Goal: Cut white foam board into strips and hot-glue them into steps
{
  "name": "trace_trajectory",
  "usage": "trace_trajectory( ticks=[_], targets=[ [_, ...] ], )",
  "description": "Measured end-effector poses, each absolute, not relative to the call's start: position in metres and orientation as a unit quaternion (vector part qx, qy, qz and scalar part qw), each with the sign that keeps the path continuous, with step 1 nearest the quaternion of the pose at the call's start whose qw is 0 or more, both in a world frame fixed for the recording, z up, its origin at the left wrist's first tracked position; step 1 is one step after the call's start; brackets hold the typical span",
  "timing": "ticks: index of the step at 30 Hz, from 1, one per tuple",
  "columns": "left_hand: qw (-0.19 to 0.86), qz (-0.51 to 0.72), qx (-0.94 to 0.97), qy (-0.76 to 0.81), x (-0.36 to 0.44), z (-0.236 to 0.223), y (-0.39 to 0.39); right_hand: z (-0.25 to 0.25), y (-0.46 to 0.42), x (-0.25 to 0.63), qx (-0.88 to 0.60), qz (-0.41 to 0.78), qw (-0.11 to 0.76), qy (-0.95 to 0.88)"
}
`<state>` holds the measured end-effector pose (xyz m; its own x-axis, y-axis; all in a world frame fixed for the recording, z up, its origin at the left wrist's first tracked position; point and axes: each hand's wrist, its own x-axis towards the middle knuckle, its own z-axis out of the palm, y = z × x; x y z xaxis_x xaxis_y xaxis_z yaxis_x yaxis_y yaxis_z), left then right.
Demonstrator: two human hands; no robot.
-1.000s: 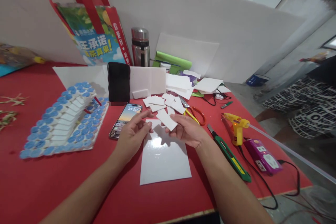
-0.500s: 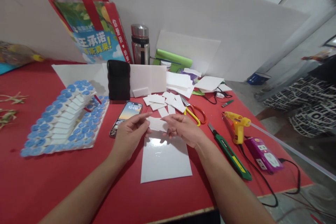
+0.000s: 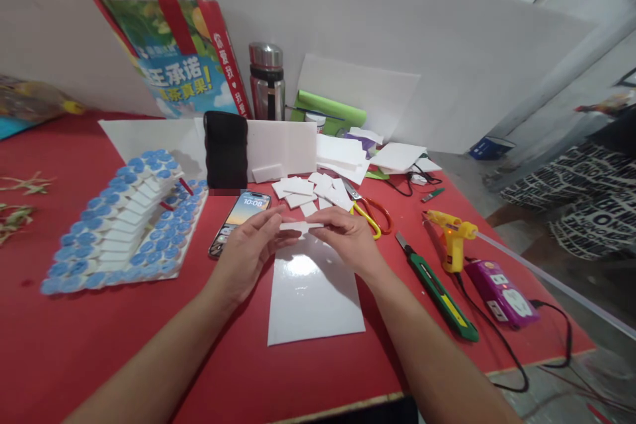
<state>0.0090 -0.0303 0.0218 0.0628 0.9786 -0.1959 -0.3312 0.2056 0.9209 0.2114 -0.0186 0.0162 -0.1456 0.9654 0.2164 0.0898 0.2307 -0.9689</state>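
Between my two hands is a small white foam board piece point(image 3: 301, 226), seen nearly edge-on. My left hand point(image 3: 256, 242) pinches its left end, and my right hand point(image 3: 344, 237) grips the right end. Below them a larger white board point(image 3: 314, 308) with a glossy face lies flat on the red table point(image 3: 223, 371). Several small white cut pieces point(image 3: 298, 192) are piled just beyond my fingers. A phone point(image 3: 241, 218) with a lit screen lies close to my left hand. Scissors point(image 3: 370, 215) with red and yellow handles lie beyond my right hand.
Right of my arm lie a green utility knife point(image 3: 440, 295), a yellow glue gun point(image 3: 453, 238) and a purple power strip point(image 3: 501, 295) with cables. At left stands a model staircase point(image 3: 126, 225) edged in blue. A steel flask point(image 3: 267, 83) and a bag point(image 3: 173, 59) stand behind. A person point(image 3: 571, 202) is at right.
The small foam board piece has been tilted from showing its flat face to nearly edge-on. Both hands stay on its ends and have turned slightly with it.
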Motion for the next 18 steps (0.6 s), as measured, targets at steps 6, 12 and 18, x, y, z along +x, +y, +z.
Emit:
trace_trajectory(
  ticks=[6, 12, 18],
  targets=[
    [0.538, 0.516, 0.441, 0.5, 0.004, 0.018, -0.029, 0.015, -0.018, 0.213, -0.392, 0.389, 0.468, -0.69],
    [0.35, 0.479, 0.624, 0.509, -0.002, 0.019, -0.033, 0.016, -0.019, 0.222, -0.436, 0.376, 0.393, -0.717],
    [0.41, 0.451, 0.595, 0.524, -0.002, 0.02, -0.031, 0.012, -0.017, 0.227, -0.434, 0.338, 0.35, -0.758]
  ],
)
